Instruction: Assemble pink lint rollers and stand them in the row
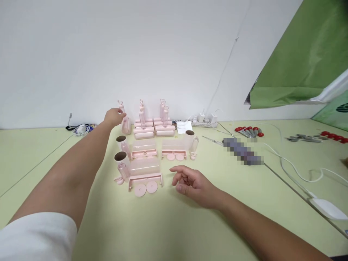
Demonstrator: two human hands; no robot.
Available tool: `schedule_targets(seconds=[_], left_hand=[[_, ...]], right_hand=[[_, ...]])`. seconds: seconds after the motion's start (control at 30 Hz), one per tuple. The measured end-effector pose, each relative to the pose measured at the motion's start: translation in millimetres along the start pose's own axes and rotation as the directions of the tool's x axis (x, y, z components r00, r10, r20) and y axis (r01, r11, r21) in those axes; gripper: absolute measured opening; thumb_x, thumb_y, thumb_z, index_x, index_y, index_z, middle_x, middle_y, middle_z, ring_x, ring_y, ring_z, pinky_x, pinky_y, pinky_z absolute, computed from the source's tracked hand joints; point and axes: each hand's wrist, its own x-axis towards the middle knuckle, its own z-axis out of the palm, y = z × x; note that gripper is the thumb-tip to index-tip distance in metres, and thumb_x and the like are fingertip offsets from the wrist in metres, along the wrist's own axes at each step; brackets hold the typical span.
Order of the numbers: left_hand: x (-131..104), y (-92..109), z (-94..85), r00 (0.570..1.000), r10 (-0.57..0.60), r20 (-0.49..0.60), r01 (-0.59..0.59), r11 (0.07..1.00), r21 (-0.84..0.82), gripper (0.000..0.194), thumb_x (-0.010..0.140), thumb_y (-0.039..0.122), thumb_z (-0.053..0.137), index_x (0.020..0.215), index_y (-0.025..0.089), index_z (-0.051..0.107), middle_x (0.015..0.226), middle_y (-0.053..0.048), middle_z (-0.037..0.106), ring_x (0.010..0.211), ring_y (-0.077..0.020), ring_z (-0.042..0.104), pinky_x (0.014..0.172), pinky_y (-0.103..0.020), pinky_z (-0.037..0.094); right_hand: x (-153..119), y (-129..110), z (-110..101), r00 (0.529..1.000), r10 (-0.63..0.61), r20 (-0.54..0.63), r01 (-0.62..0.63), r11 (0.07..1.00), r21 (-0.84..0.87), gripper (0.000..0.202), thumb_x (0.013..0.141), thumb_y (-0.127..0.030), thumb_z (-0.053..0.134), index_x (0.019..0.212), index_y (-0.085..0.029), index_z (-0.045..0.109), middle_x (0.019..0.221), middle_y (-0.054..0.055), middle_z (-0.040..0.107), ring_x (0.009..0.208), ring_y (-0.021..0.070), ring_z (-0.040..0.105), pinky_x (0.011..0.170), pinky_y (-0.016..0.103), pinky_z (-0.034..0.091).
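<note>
My left hand [115,117] reaches to the back of the table, its fingers closed on the handle of a pink lint roller [125,126] that stands upright. Right of it, several assembled pink lint rollers [144,131] stand in two columns. My right hand [193,185] hovers above the table at the front, fingers loosely bent and thumb apart, holding nothing. Nearest to it are a pink roller frame [145,178], two pink discs [151,187], a clear cover [144,166], a tube with a brown inside [121,156], a clear handle [124,172] and a looped cap [119,180].
Two similar sets of parts lie behind, with a frame [174,154] and a tube [189,135]. Tweezers [212,140] and a blurred-out item [241,151] lie right. Farther off are red-ended grey pieces [248,131], a white cable [288,159] and a power strip [205,124].
</note>
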Motion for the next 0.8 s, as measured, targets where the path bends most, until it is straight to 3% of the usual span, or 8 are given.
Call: schedule_targets(seconds=[0.2, 0.43, 0.57, 0.7, 0.8], left_hand=[[10.7, -7.6, 10.5, 1.0, 0.027, 0.011, -0.027, 1.0, 0.014, 0.018, 0.079, 0.031, 0.064, 0.092, 0.018, 0.065, 0.078, -0.006, 0.071, 0.056, -0.0168, 0.061, 0.061, -0.03, 0.047], [13.0, -8.5, 23.5, 1.0, -0.027, -0.011, 0.026, 0.999, -0.047, 0.028, 0.08, 0.034, 0.064, 0.103, 0.018, 0.066, 0.087, -0.009, 0.072, 0.061, -0.0186, 0.062, 0.064, -0.032, 0.048], [4.2, -9.0, 25.2, 0.999, -0.04, -0.025, 0.039, 0.999, -0.024, 0.031, 0.078, 0.034, 0.067, 0.105, 0.019, 0.066, 0.097, -0.012, 0.071, 0.076, -0.0232, 0.064, 0.068, -0.033, 0.048], [-12.8, -6.9, 17.8, 0.988, -0.114, -0.103, 0.107, 0.992, -0.067, 0.046, 0.076, 0.041, 0.069, 0.115, 0.018, 0.061, 0.109, -0.016, 0.066, 0.083, -0.0277, 0.062, 0.062, -0.035, 0.047], [-31.9, -4.5, 9.2, 0.969, -0.147, -0.2, 0.117, 0.981, -0.153, 0.04, 0.078, 0.042, 0.065, 0.111, 0.019, 0.06, 0.102, -0.013, 0.066, 0.08, -0.0259, 0.06, 0.06, -0.035, 0.046]], right_hand=[[-2.3, -0.3, 0.5, 1.0, 0.012, 0.017, -0.011, 0.999, -0.033, 0.045, 0.091, -0.04, 0.062, 0.132, -0.027, 0.051, 0.1, 0.004, 0.062, 0.066, 0.01, 0.043, 0.062, 0.026, 0.041], [-3.4, 1.3, 1.3, 1.0, 0.01, 0.024, -0.009, 0.999, -0.041, 0.043, 0.091, -0.036, 0.061, 0.132, -0.027, 0.052, 0.1, 0.004, 0.061, 0.068, 0.0102, 0.045, 0.063, 0.026, 0.042], [-2.7, 1.6, 1.6, 1.0, 0.012, 0.02, -0.011, 0.999, -0.038, 0.043, 0.091, -0.036, 0.061, 0.131, -0.027, 0.052, 0.1, 0.004, 0.062, 0.068, 0.0101, 0.046, 0.063, 0.026, 0.042], [-2.5, 0.2, 1.0, 1.0, 0.009, 0.024, -0.008, 0.998, -0.06, 0.043, 0.091, -0.037, 0.061, 0.131, -0.026, 0.052, 0.1, 0.005, 0.062, 0.068, 0.0101, 0.046, 0.062, 0.026, 0.042], [-2.7, -0.6, 0.8, 1.0, -0.011, 0.025, 0.012, 0.997, -0.073, 0.043, 0.091, -0.038, 0.061, 0.13, -0.025, 0.052, 0.098, 0.005, 0.062, 0.066, 0.0098, 0.045, 0.061, 0.026, 0.042]])
